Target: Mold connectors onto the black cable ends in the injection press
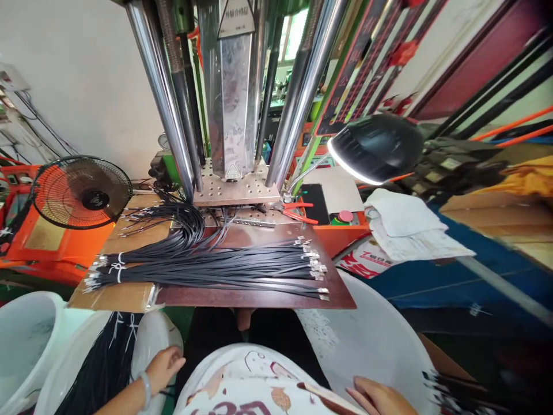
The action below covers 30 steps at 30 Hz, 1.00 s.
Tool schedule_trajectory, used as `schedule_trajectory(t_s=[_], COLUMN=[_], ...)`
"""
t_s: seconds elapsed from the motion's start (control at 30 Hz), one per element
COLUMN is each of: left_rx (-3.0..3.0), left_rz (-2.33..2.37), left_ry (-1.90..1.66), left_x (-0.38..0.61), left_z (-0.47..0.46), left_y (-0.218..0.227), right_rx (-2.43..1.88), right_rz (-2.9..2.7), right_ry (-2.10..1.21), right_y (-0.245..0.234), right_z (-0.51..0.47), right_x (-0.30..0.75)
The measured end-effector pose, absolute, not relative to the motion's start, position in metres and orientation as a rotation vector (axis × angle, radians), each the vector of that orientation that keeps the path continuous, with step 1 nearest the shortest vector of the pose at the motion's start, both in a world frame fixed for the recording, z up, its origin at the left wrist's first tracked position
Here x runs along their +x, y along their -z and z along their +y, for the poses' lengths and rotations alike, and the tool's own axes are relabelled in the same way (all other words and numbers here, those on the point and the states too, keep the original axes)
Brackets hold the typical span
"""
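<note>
At your far left stands a white bucket, with a round black fan behind it. Next is a white tub containing a bundle of black cords bound with white ties. Your left hand, a pale bracelet at its wrist, is beside that tub; its fingers are loosely bent and released, with nothing seen in them. In front of you, the black cables lie lengthwise across the brown table, metal ends to the right, their left ends tied in white over a piece of cardboard. Behind them, further cables curl back toward the left rear. The machine's drilled metal plate stands at the rear of the table, and red-handled pliers lie just right of it. Further right are a large white tub and, above it, a lit black lamp. Your right hand, partly cut off by the lower edge, is over the tub, fingers extended and released; its palm is hidden. A white cloth lies beyond, to the right.
</note>
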State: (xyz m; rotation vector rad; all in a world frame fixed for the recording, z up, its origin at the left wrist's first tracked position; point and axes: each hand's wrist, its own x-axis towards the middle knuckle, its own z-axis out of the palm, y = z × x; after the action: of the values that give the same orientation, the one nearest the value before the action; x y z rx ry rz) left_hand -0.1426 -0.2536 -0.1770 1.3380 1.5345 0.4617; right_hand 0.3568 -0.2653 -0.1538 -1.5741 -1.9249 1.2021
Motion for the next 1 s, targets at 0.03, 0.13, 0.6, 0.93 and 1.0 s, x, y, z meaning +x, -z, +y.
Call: schedule_trajectory(t_s=[0.03, 0.13, 0.6, 0.93, 1.0], left_rx=[1.558, 2.336, 2.51, 1.728, 1.647], left_rz=[1.483, 1.137, 1.355, 0.866, 0.791], left_ry=[-0.523, -0.772, 0.173, 0.223, 0.134], left_x=[-0.14, -0.109, 0.035, 0.051, 0.059], left_z=[-0.243, -0.185, 0.012, 0.045, 0.051], left_y=[0.159, 0.083, 0.002, -0.023, -0.025], right_rx=[-1.41, -0.876, -1.297, -1.309, -1.301], right_rz=[-2.156, -2.56, -2.585, -1.038, -1.02], right_ry=[-0.907, -0.325, -0.012, -0.405, -0.427], right_y=[0.136, 0.063, 0.024, 0.063, 0.063], right_z=[-0.252, -0.175, 0.045, -0.043, -0.041], right_x=[0.357, 0.331, 0.289, 0.316, 0.314])
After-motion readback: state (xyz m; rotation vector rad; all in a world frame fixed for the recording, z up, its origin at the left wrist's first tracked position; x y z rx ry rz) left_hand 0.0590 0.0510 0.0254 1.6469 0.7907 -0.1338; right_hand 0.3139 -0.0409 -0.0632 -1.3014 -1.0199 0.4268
